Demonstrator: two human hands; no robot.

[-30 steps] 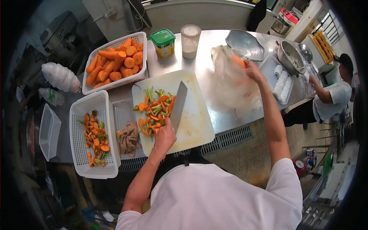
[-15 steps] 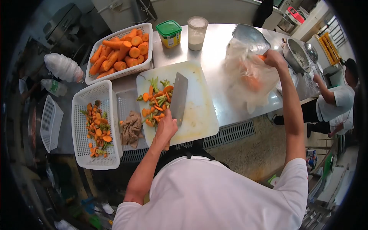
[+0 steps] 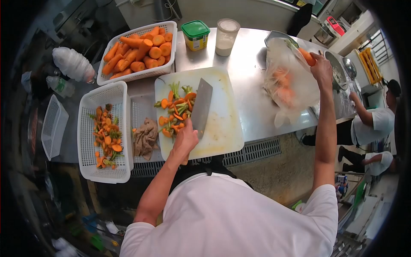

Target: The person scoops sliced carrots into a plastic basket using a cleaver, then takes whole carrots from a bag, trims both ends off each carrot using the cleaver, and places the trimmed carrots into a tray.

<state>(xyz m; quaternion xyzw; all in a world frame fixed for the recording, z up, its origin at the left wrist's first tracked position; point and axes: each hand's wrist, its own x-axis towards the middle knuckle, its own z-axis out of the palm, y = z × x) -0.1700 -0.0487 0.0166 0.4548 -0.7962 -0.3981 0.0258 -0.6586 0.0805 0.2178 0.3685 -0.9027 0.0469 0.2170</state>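
Note:
My left hand (image 3: 185,138) is closed round the handle of a cleaver (image 3: 202,103), whose broad blade rests on the white cutting board (image 3: 222,111). Left of the blade lies a heap of carrot tops (image 3: 174,107), orange trimmings with green stems. Over at the right, my right hand (image 3: 322,69) grips a carrot (image 3: 306,56) by its thick orange part, with its green end pointing up and left. That carrot is at the mouth of a clear plastic bag (image 3: 274,88), which has more orange carrots inside, blurred through the film.
A white basket (image 3: 99,73) full of carrots stands at the back left. Nearer, another white basket (image 3: 85,165) holds trimmings, beside a brown cloth (image 3: 145,139). Behind the board are a green-lidded tub (image 3: 195,36) and a clear container (image 3: 226,38). A person (image 3: 374,118) works at far right.
My right hand has drawn the carrot up and to the right, so it now shows at the bag's mouth. My left hand and the cleaver have stayed almost still.

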